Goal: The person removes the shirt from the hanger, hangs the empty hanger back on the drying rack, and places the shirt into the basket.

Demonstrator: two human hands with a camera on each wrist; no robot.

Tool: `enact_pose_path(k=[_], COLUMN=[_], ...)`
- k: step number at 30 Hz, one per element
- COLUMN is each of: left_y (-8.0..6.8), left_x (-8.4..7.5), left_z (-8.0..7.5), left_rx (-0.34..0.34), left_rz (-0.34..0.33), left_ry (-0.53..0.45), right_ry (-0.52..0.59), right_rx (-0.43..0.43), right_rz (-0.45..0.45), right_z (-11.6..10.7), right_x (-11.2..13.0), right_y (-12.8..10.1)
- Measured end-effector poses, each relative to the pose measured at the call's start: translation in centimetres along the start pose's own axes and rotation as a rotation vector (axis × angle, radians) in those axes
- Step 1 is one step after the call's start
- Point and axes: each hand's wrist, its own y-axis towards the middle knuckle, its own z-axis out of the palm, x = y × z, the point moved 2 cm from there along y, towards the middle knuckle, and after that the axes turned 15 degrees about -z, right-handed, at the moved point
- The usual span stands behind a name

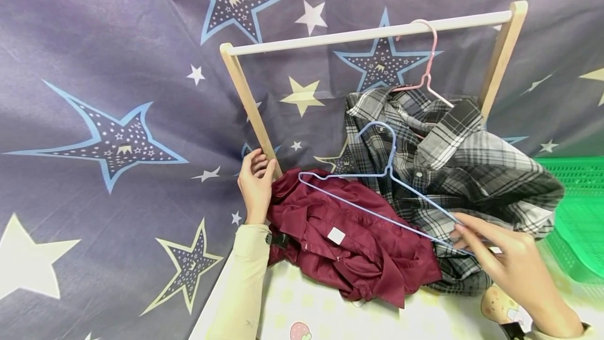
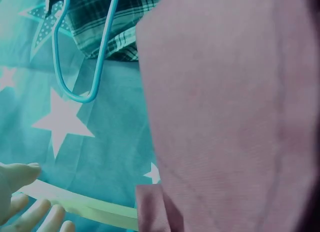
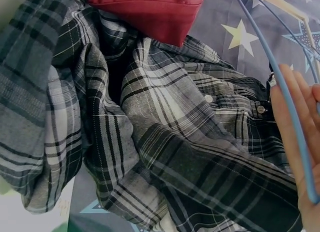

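Note:
My right hand (image 1: 514,261) pinches one end of a blue wire hanger (image 1: 389,172) between thumb and fingers. The hanger is bare, its hook upward, in front of the clothes. My left hand (image 1: 257,185) is beside the left wooden post of a clothes rack (image 1: 250,104). Its fingers are loosely bent, with a gap to the thumb; whether they touch the post is unclear. A maroon shirt (image 1: 325,214) lies crumpled below the hanger. A black-and-white plaid shirt (image 1: 453,156) hangs from the rack's white bar on a pink hanger (image 1: 431,56), and fills much of the right wrist view.
At the right edge stands a green plastic basket (image 1: 580,224). Behind the rack hangs a dark cloth with stars (image 1: 122,140). Beneath the clothes is a pale checked tablecloth with fruit prints (image 1: 302,303).

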Motion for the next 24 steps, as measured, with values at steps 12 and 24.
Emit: enact_pose_path(k=[12, 24], left_y=[1.1, 2.1], left_x=[0.3, 0.5], left_z=[1.1, 1.8], left_rx=[-0.014, -0.046], left_rz=[-0.051, -0.087], left_ry=[0.052, 0.09], right_ry=[-0.019, -0.034], right_rx=[0.021, 0.013], right_rz=[0.025, 0.011], right_z=[0.5, 0.5], right_x=[0.0, 0.0], right_y=[0.5, 1.1])
